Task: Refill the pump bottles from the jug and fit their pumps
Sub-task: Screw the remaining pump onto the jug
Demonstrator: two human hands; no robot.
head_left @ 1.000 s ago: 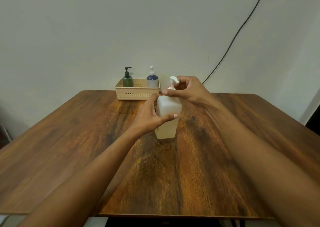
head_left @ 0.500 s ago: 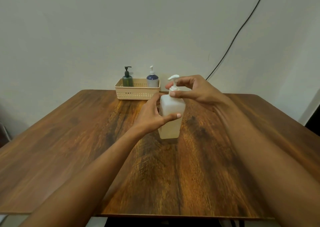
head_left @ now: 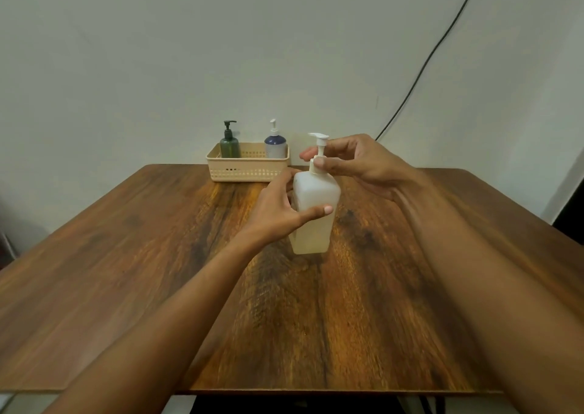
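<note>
Shifting down — right hand (head_left: 363, 164) now pinches pump collar (head_left: 313, 168).

We see soft, rather dim light; far from the right hand (head_left: 357, 164) the table (head_left: 126, 255) bends, perhaps slightly blurred.

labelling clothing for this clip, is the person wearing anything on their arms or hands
Nothing worn shows. The left hand and right hand are bare, with no gloves, rings, watch or bracelet visible. Both arms are uncovered down to the bottom edge of the picture, so no sleeve is in view.
</note>
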